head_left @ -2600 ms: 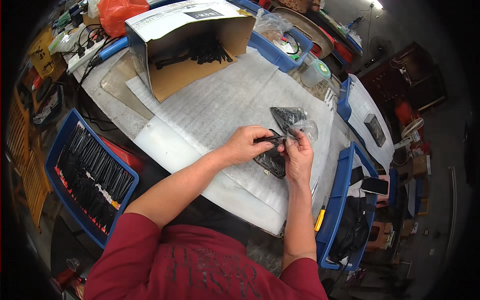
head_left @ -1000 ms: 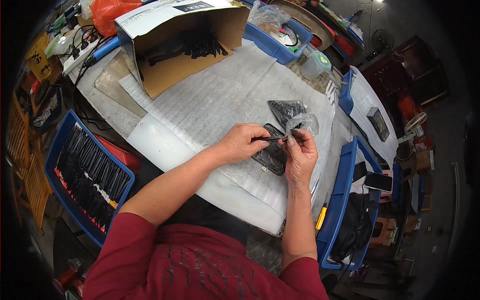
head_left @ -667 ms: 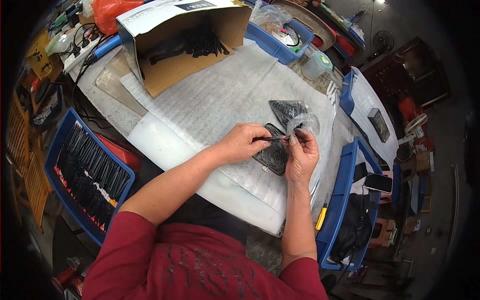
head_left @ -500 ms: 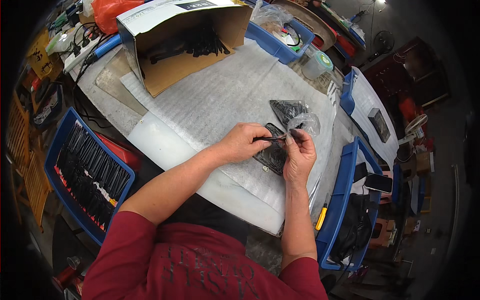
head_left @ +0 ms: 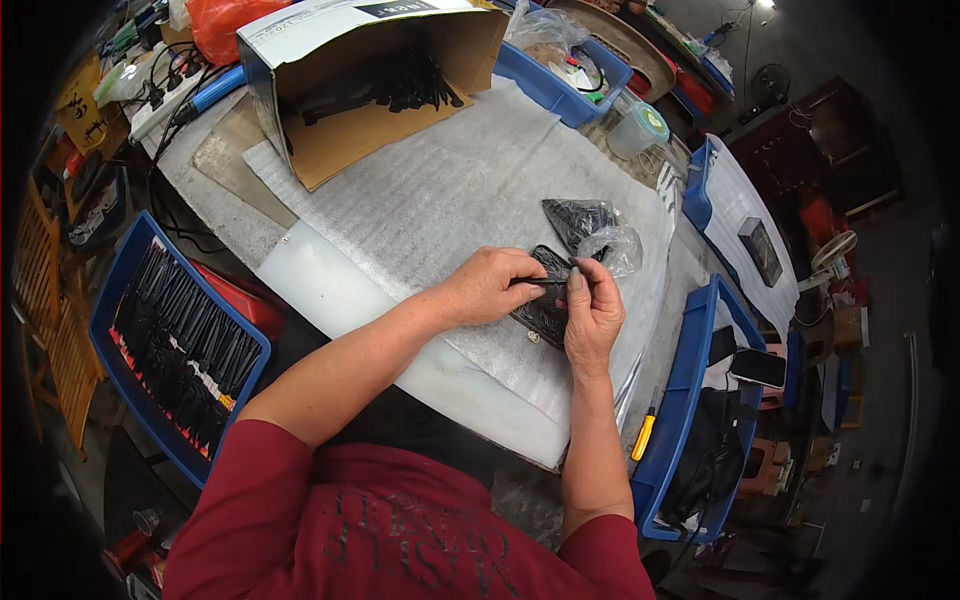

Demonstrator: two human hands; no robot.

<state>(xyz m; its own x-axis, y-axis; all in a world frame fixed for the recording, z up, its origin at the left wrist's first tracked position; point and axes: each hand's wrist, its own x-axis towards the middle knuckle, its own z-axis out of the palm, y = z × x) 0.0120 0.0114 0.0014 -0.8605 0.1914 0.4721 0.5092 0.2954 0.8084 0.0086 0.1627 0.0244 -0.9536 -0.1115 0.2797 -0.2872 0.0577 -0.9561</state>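
My left hand [head_left: 490, 287] pinches a thin black rod-like piece [head_left: 548, 282] that points to the right. Opposite it, my right hand [head_left: 595, 315] closes thumb and fingers on the right end of the same piece. Just beneath the hands lies a black tray [head_left: 540, 318] of small dark parts, partly hidden by them. Behind it rests a clear plastic bag [head_left: 578, 220] filled with small black parts, its crumpled mouth [head_left: 615, 250] turned toward my right hand. All of this is over a pale foam sheet [head_left: 420, 200].
An open cardboard box [head_left: 350, 165] of black rod-like pieces lies at the back left. A blue bin [head_left: 240, 330] at left holds rows of black pieces. At right, a blue bin [head_left: 668, 470] holds a black bag and a phone [head_left: 757, 367]; beside it is a yellow-handled screwdriver [head_left: 643, 436].
My right hand has shifted slightly left and down, bringing its fingertips closer to my left hand. The black piece now lies more level between them.
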